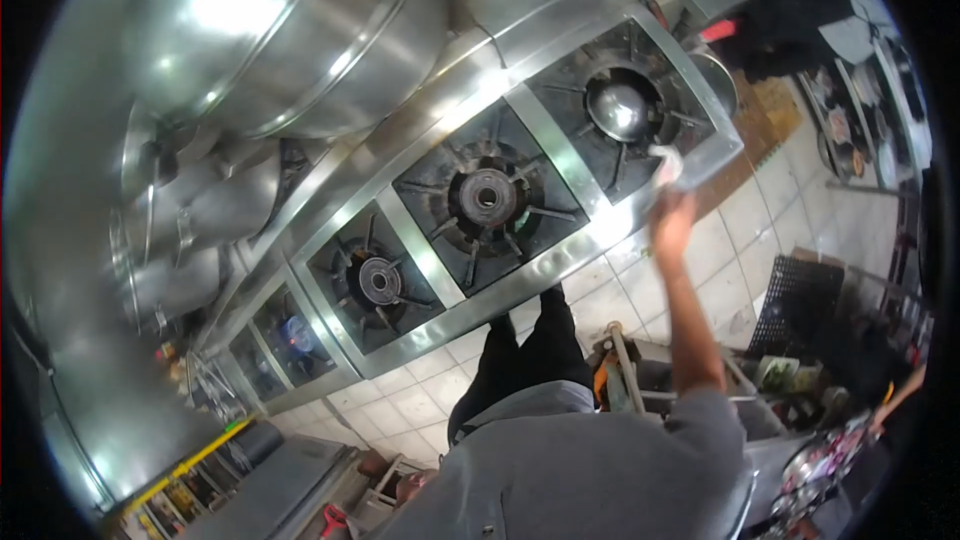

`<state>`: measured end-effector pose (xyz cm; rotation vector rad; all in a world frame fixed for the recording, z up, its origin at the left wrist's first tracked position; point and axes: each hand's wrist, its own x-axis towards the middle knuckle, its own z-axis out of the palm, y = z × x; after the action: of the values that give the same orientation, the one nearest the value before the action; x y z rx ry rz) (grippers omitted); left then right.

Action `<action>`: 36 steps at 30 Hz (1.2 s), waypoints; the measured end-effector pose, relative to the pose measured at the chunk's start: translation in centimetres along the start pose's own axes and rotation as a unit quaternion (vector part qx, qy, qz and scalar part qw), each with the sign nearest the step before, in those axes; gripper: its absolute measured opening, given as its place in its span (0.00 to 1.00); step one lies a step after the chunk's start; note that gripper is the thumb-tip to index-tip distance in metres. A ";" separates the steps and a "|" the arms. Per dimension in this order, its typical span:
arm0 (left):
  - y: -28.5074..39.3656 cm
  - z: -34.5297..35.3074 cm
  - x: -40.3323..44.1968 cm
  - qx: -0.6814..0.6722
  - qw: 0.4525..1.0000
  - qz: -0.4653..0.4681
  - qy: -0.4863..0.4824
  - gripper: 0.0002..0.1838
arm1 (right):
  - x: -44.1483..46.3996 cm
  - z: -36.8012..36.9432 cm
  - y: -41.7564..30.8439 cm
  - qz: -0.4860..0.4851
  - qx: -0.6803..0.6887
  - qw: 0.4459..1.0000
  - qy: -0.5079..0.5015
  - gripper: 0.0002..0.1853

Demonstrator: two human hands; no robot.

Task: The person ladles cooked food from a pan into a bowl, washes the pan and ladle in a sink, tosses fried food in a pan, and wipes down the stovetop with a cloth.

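Note:
At the right end of the steel stove point(560, 140), my right hand point(671, 202) is closed around a small white cloth point(666, 164), slightly blurred, over the stove's front edge. Just beyond the cloth, a round shiny metal piece point(618, 110) sits in the middle of the right burner. The middle burner point(488, 197) and the left burner point(379, 281) have black grates with nothing on them. My left hand does not show; its arm is hidden below my grey shirt.
Large steel pots point(330, 50) stand behind the stove at the upper left. A person in dark clothes point(800, 20) is at the upper right. A black mat point(795, 305) lies on the tiled floor, and a cart point(640, 370) stands at my right side.

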<state>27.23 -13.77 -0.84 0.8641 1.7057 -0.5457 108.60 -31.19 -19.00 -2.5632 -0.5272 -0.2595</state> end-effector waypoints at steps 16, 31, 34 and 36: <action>-12.7 2.8 -1.5 -0.122 0.976 0.074 -0.165 0.24 | 19.4 7.4 -22.7 -0.115 0.205 0.968 0.087 0.15; -17.6 20.0 -8.1 -0.198 0.978 -0.061 -0.037 0.17 | -2.8 16.6 -44.1 -0.521 0.111 0.826 -0.182 0.11; -15.5 19.4 -5.1 -0.225 0.973 -0.039 -0.026 0.15 | -11.4 10.4 -37.9 -0.492 0.057 0.825 -0.272 0.10; -13.4 17.9 -2.6 -0.268 0.963 -0.026 -0.013 0.13 | -15.3 4.0 -34.4 -0.508 0.101 0.768 -0.378 0.11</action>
<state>28.23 -35.98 -4.66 0.4201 1.7347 -0.1108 80.78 -6.61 -11.57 -1.8093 -2.0856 0.4945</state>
